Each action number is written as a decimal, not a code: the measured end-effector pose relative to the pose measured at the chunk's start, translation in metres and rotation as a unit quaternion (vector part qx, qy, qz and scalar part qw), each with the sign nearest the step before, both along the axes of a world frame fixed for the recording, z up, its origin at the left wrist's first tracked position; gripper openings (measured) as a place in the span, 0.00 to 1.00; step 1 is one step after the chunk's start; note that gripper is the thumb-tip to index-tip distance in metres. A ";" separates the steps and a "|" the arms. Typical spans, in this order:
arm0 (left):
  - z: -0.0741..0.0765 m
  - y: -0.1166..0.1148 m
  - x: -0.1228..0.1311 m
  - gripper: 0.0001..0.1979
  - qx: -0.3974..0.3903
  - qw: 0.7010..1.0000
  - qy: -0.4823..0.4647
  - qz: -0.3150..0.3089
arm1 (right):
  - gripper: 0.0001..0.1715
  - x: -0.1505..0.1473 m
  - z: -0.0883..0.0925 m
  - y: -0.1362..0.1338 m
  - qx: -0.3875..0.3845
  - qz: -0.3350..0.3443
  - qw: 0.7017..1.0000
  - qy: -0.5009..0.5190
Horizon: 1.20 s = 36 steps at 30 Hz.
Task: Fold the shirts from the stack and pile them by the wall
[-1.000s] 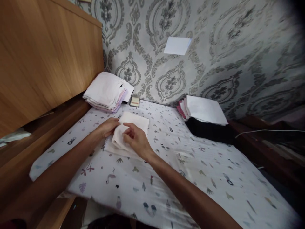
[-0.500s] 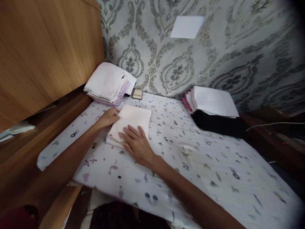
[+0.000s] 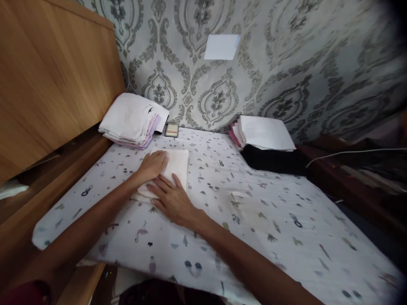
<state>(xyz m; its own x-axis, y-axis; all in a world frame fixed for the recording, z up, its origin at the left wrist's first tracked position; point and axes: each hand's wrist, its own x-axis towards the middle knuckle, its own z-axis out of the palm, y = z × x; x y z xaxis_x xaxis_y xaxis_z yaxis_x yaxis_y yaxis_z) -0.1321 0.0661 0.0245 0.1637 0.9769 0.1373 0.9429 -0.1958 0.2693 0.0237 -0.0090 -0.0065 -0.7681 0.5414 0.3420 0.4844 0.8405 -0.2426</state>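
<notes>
A folded cream-white cloth [image 3: 178, 164] lies flat on the printed sheet [image 3: 216, 237], partly covered by both hands. My left hand [image 3: 152, 164] rests on its left side, palm down, with the fingers stretched toward the far edge. On the near part of the cloth, my right hand [image 3: 173, 197] lies flat with its fingers spread and the thumb pointing away from me. The fingertips of the right hand come close to the left wrist. Neither hand grips anything.
At the far left stands a stack of folded white and pink cloths [image 3: 127, 118], with a small box [image 3: 171, 130] beside it. Farther right, a white folded pile [image 3: 267, 133] sits by a black cloth [image 3: 273, 160]. A wooden panel [image 3: 60, 76] borders the left side; patterned wallpaper [image 3: 219, 93] is behind.
My left hand has moved from the cloth's left edge onto its top. The right hand stays flat on the near part. The whole view has shifted slightly.
</notes>
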 end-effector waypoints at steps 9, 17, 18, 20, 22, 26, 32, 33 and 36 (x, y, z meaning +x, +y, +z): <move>-0.020 -0.003 0.001 0.27 0.001 1.000 0.006 0.021 | 0.21 0.054 0.025 0.121 -0.260 -0.230 0.893 0.288; -0.018 0.000 0.002 0.26 -0.009 0.999 0.008 0.030 | 0.16 0.044 0.018 0.187 -0.420 -0.187 0.842 0.282; -0.019 0.001 0.002 0.26 -0.006 0.999 0.009 0.030 | 0.16 0.043 0.015 0.189 -0.422 -0.180 0.846 0.273; -0.020 0.001 0.002 0.26 -0.002 1.000 0.012 0.029 | 0.16 0.042 0.010 0.195 -0.417 -0.173 0.856 0.253; -0.020 0.001 0.002 0.26 -0.003 1.000 0.015 0.024 | 0.16 0.043 0.007 0.202 -0.394 -0.179 0.870 0.237; -0.019 -0.001 0.003 0.27 -0.017 0.999 0.029 0.012 | 0.14 0.044 0.004 0.215 -0.307 -0.214 0.900 0.223; -0.019 -0.001 0.004 0.29 -0.029 0.999 0.044 0.013 | 0.11 0.043 0.002 0.216 -0.243 -0.215 0.925 0.196; -0.019 -0.001 0.004 0.29 -0.030 0.999 0.042 0.014 | 0.11 0.045 0.002 0.213 -0.247 -0.212 0.926 0.193; -0.019 -0.001 0.003 0.29 -0.039 0.998 0.040 0.017 | 0.15 0.054 0.003 0.190 -0.257 -0.213 0.917 0.219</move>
<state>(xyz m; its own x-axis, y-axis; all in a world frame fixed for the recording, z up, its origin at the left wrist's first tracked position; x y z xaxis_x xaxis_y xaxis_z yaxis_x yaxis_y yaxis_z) -0.1289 0.0656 0.0058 0.1367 0.9895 0.0477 0.9679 -0.1436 0.2062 0.0779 0.1808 -0.0031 -0.2990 0.9365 0.1830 0.5044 0.3179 -0.8028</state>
